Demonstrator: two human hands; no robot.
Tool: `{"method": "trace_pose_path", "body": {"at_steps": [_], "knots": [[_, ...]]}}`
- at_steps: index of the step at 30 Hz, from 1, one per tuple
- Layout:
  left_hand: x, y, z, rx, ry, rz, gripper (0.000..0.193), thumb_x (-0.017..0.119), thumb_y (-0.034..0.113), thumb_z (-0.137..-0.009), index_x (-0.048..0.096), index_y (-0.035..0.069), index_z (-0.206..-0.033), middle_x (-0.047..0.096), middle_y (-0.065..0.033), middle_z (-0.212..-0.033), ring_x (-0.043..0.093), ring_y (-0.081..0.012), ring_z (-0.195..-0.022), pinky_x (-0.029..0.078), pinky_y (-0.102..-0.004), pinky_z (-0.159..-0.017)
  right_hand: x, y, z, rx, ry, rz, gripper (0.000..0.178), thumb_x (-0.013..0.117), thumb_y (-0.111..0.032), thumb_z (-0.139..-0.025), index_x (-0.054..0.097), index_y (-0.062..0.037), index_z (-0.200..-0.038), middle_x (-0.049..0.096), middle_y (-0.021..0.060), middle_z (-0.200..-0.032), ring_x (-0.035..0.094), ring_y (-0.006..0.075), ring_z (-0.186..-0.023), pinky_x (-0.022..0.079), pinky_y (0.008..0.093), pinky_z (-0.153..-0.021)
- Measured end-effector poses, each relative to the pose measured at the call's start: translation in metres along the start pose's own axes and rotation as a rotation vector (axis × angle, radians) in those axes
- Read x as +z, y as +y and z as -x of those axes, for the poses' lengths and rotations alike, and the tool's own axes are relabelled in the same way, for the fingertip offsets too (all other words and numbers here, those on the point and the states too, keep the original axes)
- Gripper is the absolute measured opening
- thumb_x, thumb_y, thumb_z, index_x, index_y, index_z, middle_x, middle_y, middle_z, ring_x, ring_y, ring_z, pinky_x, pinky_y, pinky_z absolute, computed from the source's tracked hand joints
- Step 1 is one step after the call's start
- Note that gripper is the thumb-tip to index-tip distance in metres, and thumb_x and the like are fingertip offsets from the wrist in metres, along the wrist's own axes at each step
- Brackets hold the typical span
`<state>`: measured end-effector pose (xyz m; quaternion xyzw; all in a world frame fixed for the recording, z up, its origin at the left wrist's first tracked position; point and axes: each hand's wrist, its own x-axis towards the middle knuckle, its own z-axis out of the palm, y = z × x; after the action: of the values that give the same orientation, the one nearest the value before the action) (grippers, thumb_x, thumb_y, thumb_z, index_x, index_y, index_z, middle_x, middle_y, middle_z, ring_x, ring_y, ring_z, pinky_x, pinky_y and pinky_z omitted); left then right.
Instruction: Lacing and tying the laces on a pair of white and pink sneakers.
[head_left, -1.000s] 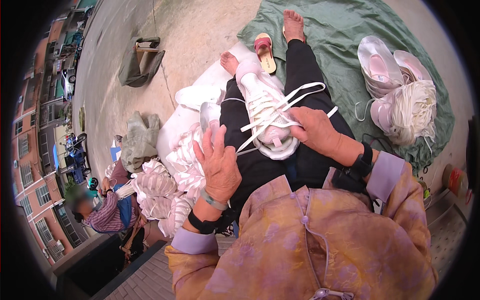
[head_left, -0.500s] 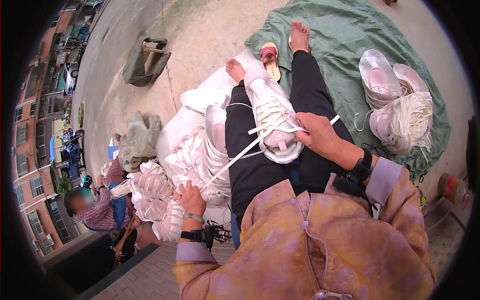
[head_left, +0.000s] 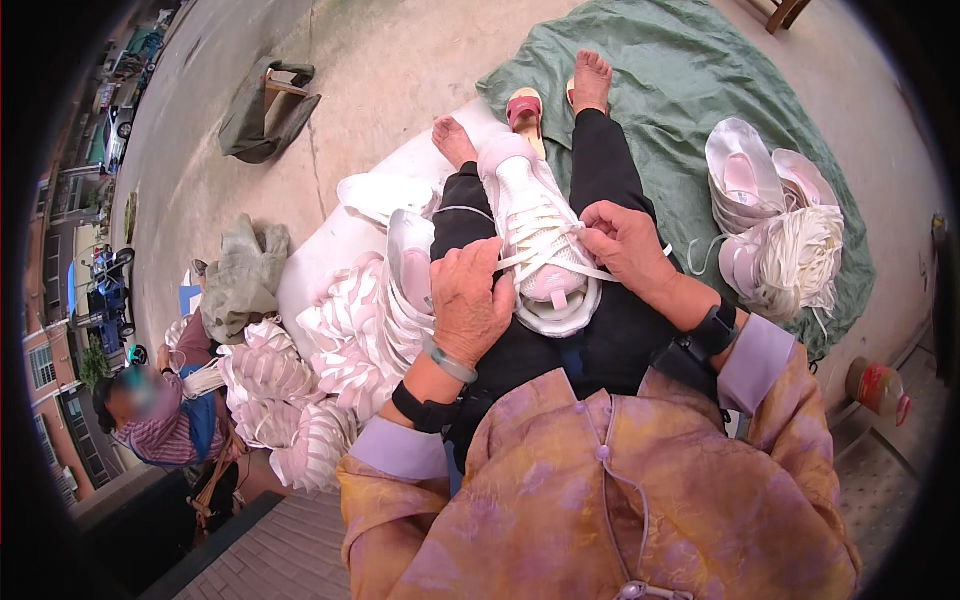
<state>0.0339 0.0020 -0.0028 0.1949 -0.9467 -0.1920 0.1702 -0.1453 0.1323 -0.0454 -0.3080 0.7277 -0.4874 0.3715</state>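
A pale pink and white shoe upper (head_left: 535, 230) lies lengthwise across my lap, its pink tongue tab toward me. White shoelace (head_left: 540, 233) crosses its front in several rows. My left hand (head_left: 470, 297) is closed at the shoe's left edge, fingertips pinching the lace by the upper eyelets. On the other side my right hand (head_left: 625, 245) is closed with thumb and forefinger on the lace at the right eyelet row. A white lace end shows just beyond my right hand. My left fingertips are partly hidden behind the back of that hand.
Stacked pink-white shoe uppers (head_left: 350, 320) lie left of my legs. More uppers and a bundle of white laces (head_left: 800, 260) rest on the green tarp (head_left: 660, 90). A red slipper (head_left: 525, 112) lies by my feet. Another person (head_left: 170, 420) sits at far left; a bottle (head_left: 878, 390) stands right.
My left hand has come in from the far left, where it had drawn the lace out long, to the shoe's left edge. My right hand has shifted slightly up along the shoe.
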Motion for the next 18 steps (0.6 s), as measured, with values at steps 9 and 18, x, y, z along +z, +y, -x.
{"method": "trace_pose_path", "body": {"at_steps": [9,18], "knots": [[0.018,-0.005,-0.009,-0.196,0.084,0.253,0.013,0.053,0.004,-0.077,0.059,0.004,-0.089,0.059,-0.0096,-0.072,0.059,-0.0257,-0.062,0.045,-0.0355,-0.057,-0.007,-0.014,-0.007,0.209,-0.177,-0.436,0.013,0.055,-0.011,-0.081,0.058,0.0007,-0.079,0.053,-0.0001,-0.066,0.045,0.0062,-0.058,0.039,0.0221,-0.054],[0.02,-0.005,-0.007,-0.662,-0.034,0.643,0.013,0.048,0.005,-0.084,0.058,-0.001,-0.089,0.062,-0.0103,-0.064,0.062,-0.0159,-0.058,0.048,-0.0281,-0.056,-0.011,-0.02,-0.004,0.238,-0.218,-0.298,0.032,0.054,-0.031,-0.087,0.057,-0.0001,-0.08,0.054,0.0016,-0.072,0.049,0.0095,-0.065,0.042,0.0247,-0.059]]}}
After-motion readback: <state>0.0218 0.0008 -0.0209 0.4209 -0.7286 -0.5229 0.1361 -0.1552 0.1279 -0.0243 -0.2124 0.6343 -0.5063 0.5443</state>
